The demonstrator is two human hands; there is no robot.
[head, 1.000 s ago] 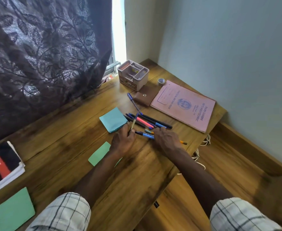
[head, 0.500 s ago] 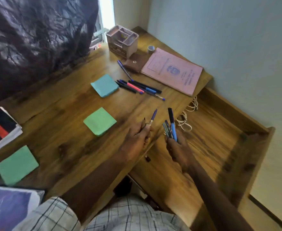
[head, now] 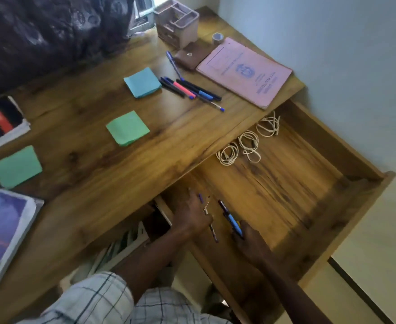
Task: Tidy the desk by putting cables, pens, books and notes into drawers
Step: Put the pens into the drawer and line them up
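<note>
An open wooden drawer (head: 346, 202) extends from under the desk at the right. Three coiled white cables (head: 248, 146) lie at its back. My left hand (head: 190, 218) is low inside the drawer's near left corner, holding thin pens (head: 212, 228). My right hand (head: 248, 239) is beside it, shut on a few blue and dark pens (head: 231, 218) close to the drawer floor. More pens (head: 190, 90) lie in a bunch on the desk (head: 99, 164), next to a blue note pad (head: 142, 82). Two green note pads (head: 127, 128) (head: 18, 166) lie further left.
A pink exercise book (head: 246, 71), brown wallet (head: 192, 56), tape roll (head: 217, 38) and pink organiser (head: 176, 19) sit at the desk's far right. Books lie at the left edge (head: 0, 120) and near left (head: 3, 232). A dark curtain (head: 40, 31) hangs behind; the wall is right.
Both hands picked pens up from the desk, carried them toward me and down into the open drawer. The view has tilted down and the drawer now fills the right side.
</note>
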